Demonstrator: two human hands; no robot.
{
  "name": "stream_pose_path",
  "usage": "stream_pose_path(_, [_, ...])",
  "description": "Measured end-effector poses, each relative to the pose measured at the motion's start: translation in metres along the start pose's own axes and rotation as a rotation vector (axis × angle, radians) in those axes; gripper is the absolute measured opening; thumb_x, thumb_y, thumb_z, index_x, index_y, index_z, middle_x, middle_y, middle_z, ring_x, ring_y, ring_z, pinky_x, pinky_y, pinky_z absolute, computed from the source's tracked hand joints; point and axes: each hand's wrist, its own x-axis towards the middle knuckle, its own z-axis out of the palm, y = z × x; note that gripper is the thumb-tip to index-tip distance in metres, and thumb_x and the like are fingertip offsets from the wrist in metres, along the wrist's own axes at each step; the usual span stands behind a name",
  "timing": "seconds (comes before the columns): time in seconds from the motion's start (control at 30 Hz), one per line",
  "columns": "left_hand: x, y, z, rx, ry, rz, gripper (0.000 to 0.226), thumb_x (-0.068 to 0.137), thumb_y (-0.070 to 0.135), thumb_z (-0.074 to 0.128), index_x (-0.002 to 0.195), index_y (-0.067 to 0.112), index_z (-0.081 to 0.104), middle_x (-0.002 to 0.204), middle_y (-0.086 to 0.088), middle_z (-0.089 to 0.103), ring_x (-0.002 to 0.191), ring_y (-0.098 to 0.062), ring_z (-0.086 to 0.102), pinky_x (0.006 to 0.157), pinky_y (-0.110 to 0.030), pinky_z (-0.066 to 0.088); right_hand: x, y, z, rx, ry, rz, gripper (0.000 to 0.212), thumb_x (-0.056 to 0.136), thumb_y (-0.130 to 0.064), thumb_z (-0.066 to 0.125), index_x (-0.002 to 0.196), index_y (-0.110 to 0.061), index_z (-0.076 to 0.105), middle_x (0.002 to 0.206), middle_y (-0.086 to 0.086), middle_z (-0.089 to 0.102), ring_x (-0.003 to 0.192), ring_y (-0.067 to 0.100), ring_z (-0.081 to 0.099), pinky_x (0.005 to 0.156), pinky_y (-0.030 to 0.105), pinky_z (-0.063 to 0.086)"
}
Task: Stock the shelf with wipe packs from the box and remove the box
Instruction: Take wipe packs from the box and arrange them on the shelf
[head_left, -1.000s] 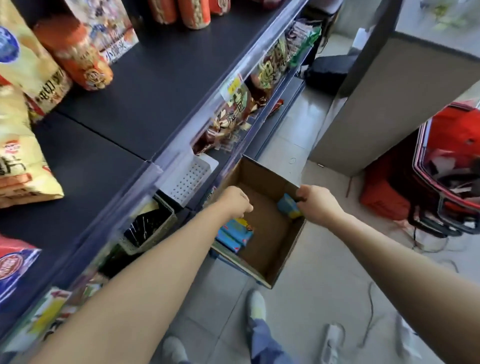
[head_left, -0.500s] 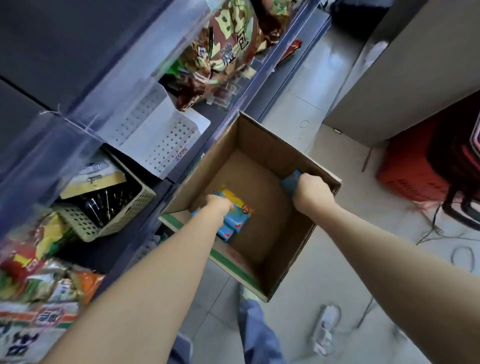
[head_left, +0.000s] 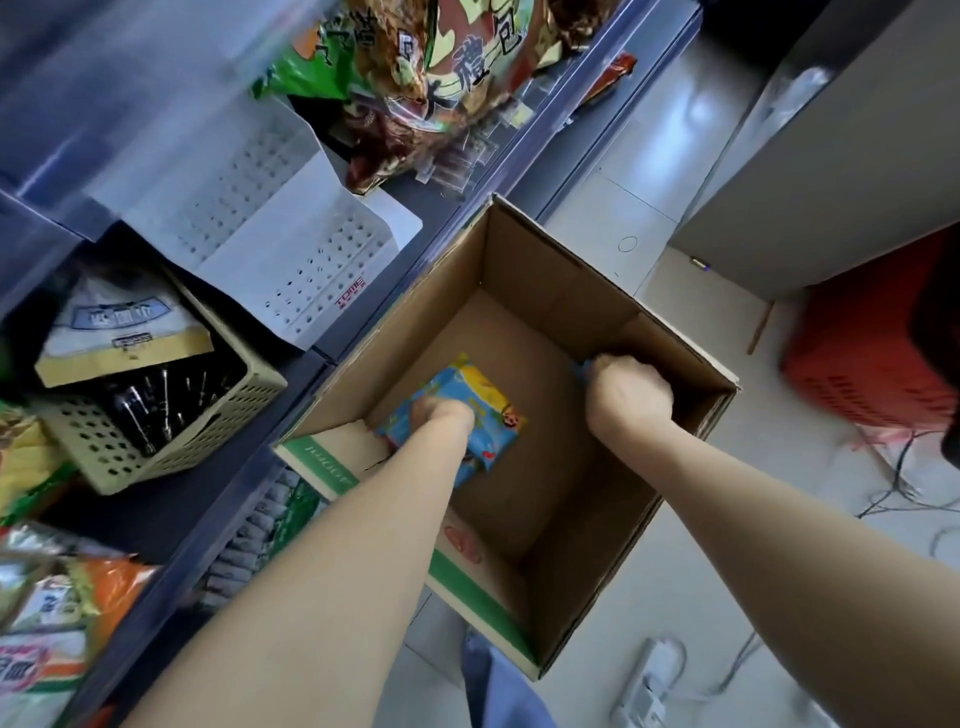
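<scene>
Head view: looking down into an open cardboard box (head_left: 597, 291) on the floor, set against the foot of the shelf (head_left: 540, 156).
Wipe packs: a small stack of blue packs (head_left: 493, 415) lies flat on the box floor, in the corner nearest the shelf and the person.
Long axis: seems to run from the shelf-side wall out toward the middle of the box floor, skewed to the walls. The arm hides part of it, so this is a guess.
Left hand: the left hand (head_left: 441, 413) is down on the shelf-side end of the top pack and touching it. Its fingers are under the back of the hand, so I cannot tell whether they grip or only rest.
Right hand: the right hand (head_left: 628, 395) is curled into a fist against the wall away from the shelf. A sliver of blue shows at its far knuckles, probably a second pack (head_left: 583, 365) held inside.
Nearer hand: the left, already on the stack. The right is well apart from it across the box floor.
Way to the shelf: up and to the left of both hands. The white tray (head_left: 291, 244) and beige basket (head_left: 171, 441) sit on the lower shelf there.
Next move, judged: lift straight up clear of the box wall, then swing left.
</scene>
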Motion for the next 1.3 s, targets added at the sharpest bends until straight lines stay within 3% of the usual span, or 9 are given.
stream_pose_path(0.07, [0.003,0.004,-0.005,-0.041,-0.052,0.008,0.055,0.077,-0.001,0.071,0.127,-0.001,0.048,0.127,-0.013,0.06,0.112,-0.027,0.062,0.095,-0.044,0.051,-0.006,-0.001,-0.005,-0.001,-0.001,-0.008,0.026,0.091,-0.003,0.048,0.112,-0.008,0.061,0.105,0.014,0.066,0.098,0.034,0.063,0.066,0.031,0.043])
stream_pose_path(0.2, [-0.053,0.025,-0.036,0.053,-0.049,0.089,0.041,0.089,0.004,0.058,0.128,-0.001,0.047,0.128,-0.014,0.056,0.116,-0.027,0.058,0.097,-0.036,0.048,-0.02,-0.002,-0.03,0.186,-0.001,0.045,0.035,0.084,-0.01,0.059,0.119,-0.01,0.057,0.114,0.015,0.063,0.107,0.036,0.059,0.08,0.037,0.05])
stream_pose_path(0.33, [-0.1,0.04,-0.069,0.194,-0.011,0.254,0.035,0.087,0.004,0.062,0.12,0.001,0.051,0.118,-0.015,0.061,0.104,-0.029,0.062,0.078,-0.037,0.051,-0.042,0.005,-0.064,0.566,0.081,0.144,0.043,0.087,-0.013,0.06,0.129,-0.016,0.053,0.119,0.012,0.06,0.106,0.029,0.06,0.083,0.037,0.052])
stream_pose_path(0.4, [-0.125,0.05,-0.089,0.23,-0.004,0.351,0.035,0.087,0.004,0.061,0.12,0.002,0.052,0.119,-0.014,0.061,0.105,-0.03,0.062,0.078,-0.035,0.051,-0.053,0.011,-0.08,0.792,0.112,0.135,0.033,0.087,-0.009,0.059,0.119,-0.018,0.061,0.112,0.01,0.061,0.096,0.024,0.06,0.075,0.032,0.052])
stream_pose_path(0.5, [-0.166,0.068,-0.124,0.237,0.016,0.458,0.038,0.084,0.004,0.062,0.121,0.002,0.051,0.12,-0.014,0.06,0.106,-0.033,0.061,0.089,-0.043,0.053,-0.077,0.012,-0.104,1.028,0.122,0.064,0.025,0.083,0.0,0.06,0.085,-0.024,0.067,0.087,0.008,0.059,0.067,0.018,0.05,0.056,0.026,0.041])
stream_pose_path(0.77, [-0.288,0.086,-0.224,0.214,0.033,0.698,0.022,0.08,0.003,0.064,0.101,0.003,0.056,0.106,-0.015,0.064,0.099,-0.033,0.064,0.087,-0.045,0.054,-0.168,0.007,-0.184,1.386,0.08,0.072,0.025,0.087,-0.006,0.062,0.112,-0.007,0.062,0.085,0.009,0.061,0.052,0.013,0.047,0.032,0.012,0.036])
stream_pose_path(0.93, [-0.369,0.08,-0.279,0.174,-0.011,0.876,0.021,0.071,0.003,0.07,0.09,-0.002,0.063,0.101,-0.023,0.069,0.09,-0.036,0.069,0.081,-0.053,0.056,-0.238,0.001,-0.239,1.565,0.162,0.066,0.023,0.085,-0.014,0.067,0.108,-0.012,0.063,0.088,0.008,0.067,0.045,0.013,0.044,0.03,0.013,0.032])
stream_pose_path(1.1, [-0.452,0.072,-0.345,0.175,0.024,1.091,0.021,0.076,0.002,0.069,0.096,-0.004,0.067,0.1,-0.021,0.07,0.091,-0.032,0.069,0.082,-0.048,0.057,-0.306,-0.029,-0.293,1.667,0.248,-0.099,0.012,0.084,-0.01,0.065,0.095,-0.013,0.062,0.075,0.006,0.063,0.027,0.005,0.037,0.031,0.014,0.027])
stream_pose_path(1.3, [-0.523,0.042,-0.433,0.15,0.183,1.27,0.021,0.078,0.004,0.068,0.098,-0.005,0.067,0.102,-0.024,0.07,0.092,-0.035,0.069,0.079,-0.049,0.057,-0.374,-0.067,-0.354,1.752,0.331,-0.368,0.008,0.079,-0.01,0.07,0.085,-0.014,0.065,0.082,0.008,0.066,0.043,0.015,0.045,0.032,0.013,0.032])
